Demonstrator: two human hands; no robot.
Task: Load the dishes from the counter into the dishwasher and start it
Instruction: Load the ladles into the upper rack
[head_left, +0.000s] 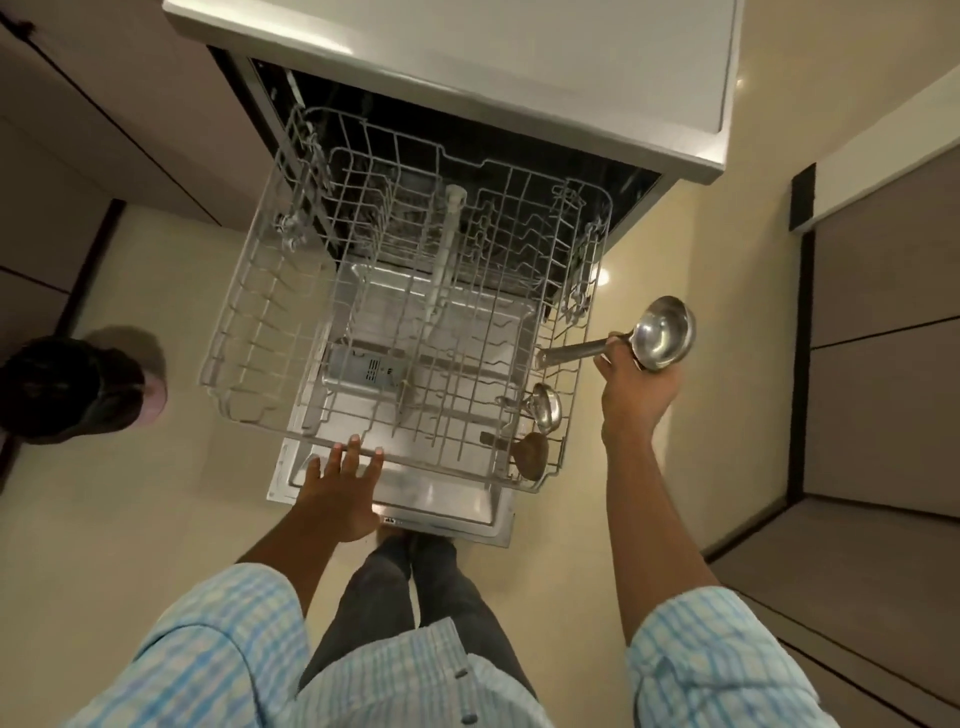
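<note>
- Right hand (636, 384): fingers clamped round large steel ladle (665, 332) where handle meets bowl; bowl up, handle pointing left across the rack's right rim.
- Left hand (337, 493): fingers straight, spread apart, tips touching front rail of pulled-out wire rack (249, 312).
- Small steel ladle (545, 408) and brown spoon (532, 454) lie in the rack's front right corner, near each other.
- Rack sits above open dishwasher door (441, 499).

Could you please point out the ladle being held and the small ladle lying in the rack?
held ladle (665, 332): head view, inside its bowl.
small ladle (548, 408): head view, on its bowl.
</note>
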